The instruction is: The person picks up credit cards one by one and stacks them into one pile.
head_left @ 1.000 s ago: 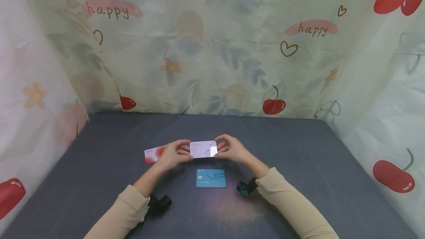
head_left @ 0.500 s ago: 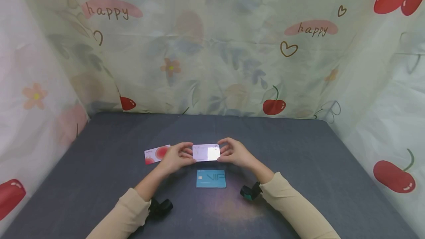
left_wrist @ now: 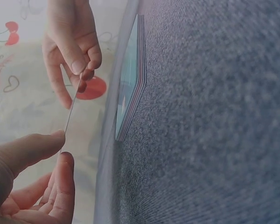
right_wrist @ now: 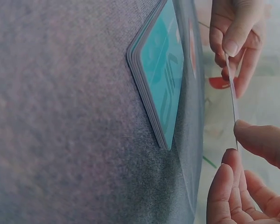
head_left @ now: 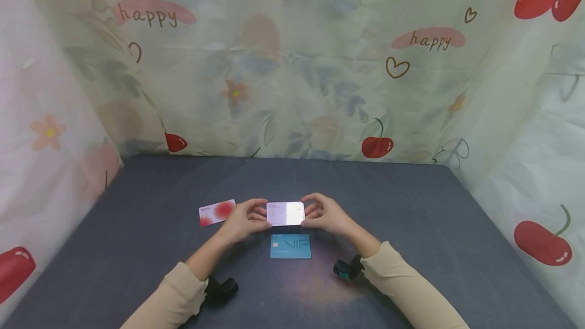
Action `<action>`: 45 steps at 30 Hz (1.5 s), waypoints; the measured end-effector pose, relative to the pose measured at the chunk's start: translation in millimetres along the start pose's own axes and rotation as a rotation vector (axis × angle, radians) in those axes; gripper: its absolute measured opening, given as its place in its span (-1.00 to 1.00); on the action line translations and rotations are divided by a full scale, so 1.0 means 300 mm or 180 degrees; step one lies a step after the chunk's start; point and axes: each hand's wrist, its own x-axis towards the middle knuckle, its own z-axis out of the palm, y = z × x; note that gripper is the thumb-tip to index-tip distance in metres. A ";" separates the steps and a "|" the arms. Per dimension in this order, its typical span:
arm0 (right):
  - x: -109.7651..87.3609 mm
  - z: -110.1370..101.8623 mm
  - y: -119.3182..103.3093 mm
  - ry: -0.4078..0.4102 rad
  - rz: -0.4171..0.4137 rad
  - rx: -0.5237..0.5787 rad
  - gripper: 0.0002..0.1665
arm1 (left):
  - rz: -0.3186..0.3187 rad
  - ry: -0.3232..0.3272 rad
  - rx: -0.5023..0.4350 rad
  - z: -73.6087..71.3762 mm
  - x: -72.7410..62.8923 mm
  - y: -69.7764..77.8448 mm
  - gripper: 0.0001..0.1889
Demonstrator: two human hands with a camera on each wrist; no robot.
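A pale pink card (head_left: 277, 214) with a bright glare on its right half is held up between both hands, above the table. My left hand (head_left: 247, 218) pinches its left edge between thumb and fingers, and my right hand (head_left: 327, 215) pinches the right edge the same way. Both wrist views show the card edge-on as a thin line. Just nearer than it lies a stack of cards (right_wrist: 151, 74), several deep, with a blue VIP card (head_left: 290, 246) on top. Left of my left hand a pink card with red circles (head_left: 214, 212) lies on the table, slightly turned.
The dark grey cloth-covered table (head_left: 388, 192) spreads out all round. A curtain (head_left: 292, 85) printed with cherries and hearts closes off its back and both sides. Black wrist cameras (head_left: 221, 289) hang beneath both sleeves.
Both hands have brought the held card a little toward me and to the right, closer to the blue stack. More of the red-circled card shows beside my left hand. The glare has shifted.
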 end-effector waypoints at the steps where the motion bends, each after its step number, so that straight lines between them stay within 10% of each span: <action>1: -0.002 0.000 0.002 -0.0004 0.0002 0.0008 -0.37 | -0.0019 0.0008 0.0002 0.002 0.000 -0.001 -0.42; 45: -0.084 0.019 0.030 -0.0056 0.0090 -0.0018 -0.35 | 0.0116 -0.0289 0.0042 0.029 -0.039 -0.035 -0.42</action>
